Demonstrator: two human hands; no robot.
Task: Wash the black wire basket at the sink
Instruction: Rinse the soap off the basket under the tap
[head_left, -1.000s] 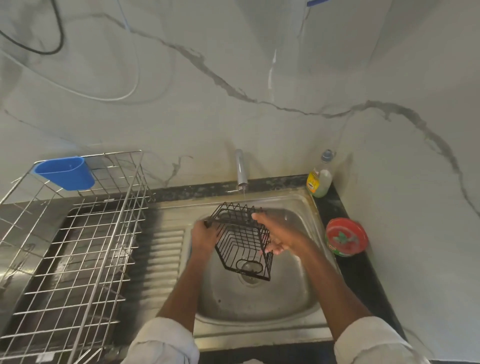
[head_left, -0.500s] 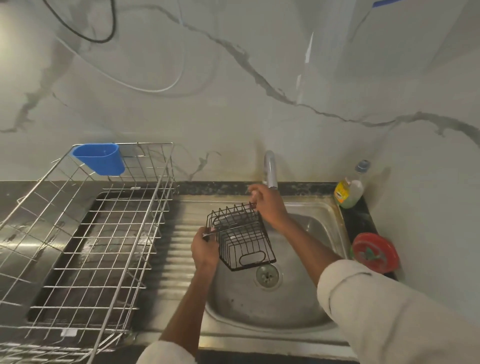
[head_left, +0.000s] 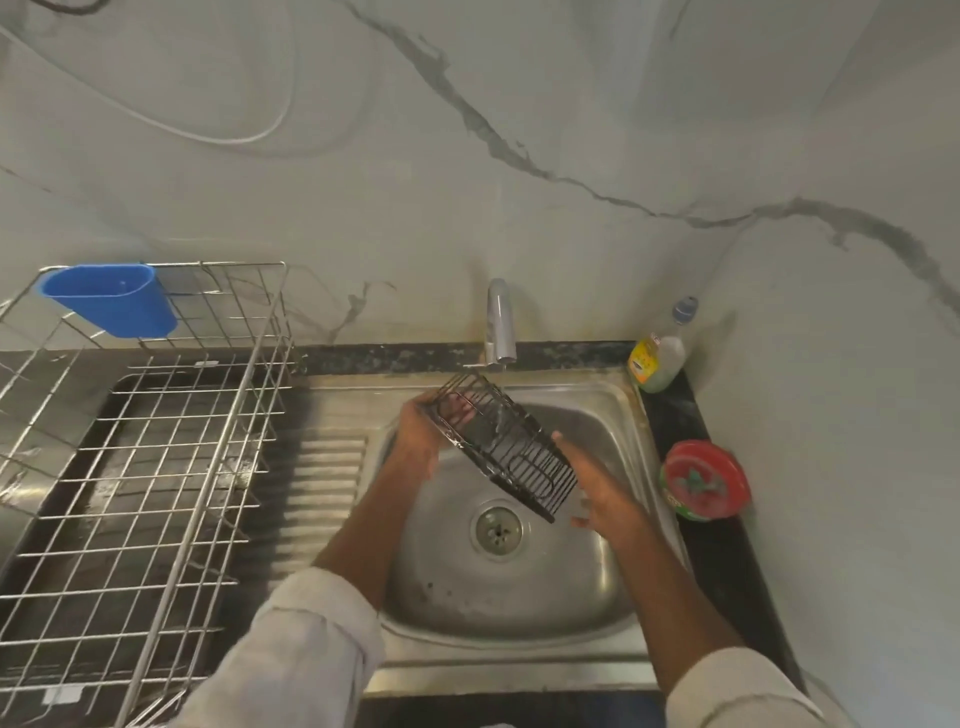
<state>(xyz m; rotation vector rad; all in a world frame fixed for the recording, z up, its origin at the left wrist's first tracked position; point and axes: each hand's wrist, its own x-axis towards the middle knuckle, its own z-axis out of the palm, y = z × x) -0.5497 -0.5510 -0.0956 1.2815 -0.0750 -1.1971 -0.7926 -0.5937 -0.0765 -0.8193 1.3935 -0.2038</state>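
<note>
A tall chrome wire dish rack (head_left: 145, 467) fills the steel drainboard on the left, its right edge near the ribbed slope. Right of that, the round-cornered steel sink (head_left: 597, 587) lies open around the drain (head_left: 497, 527). The black wire basket (head_left: 501, 444) hangs tilted over the bowl beneath the tap (head_left: 498, 322), clear of the sink walls. The left hand (head_left: 423, 434) grips its far-left rim, fingers curled through the wires. The right hand (head_left: 597, 488) rests against its near-right end, fingers fairly straight and slightly apart.
</note>
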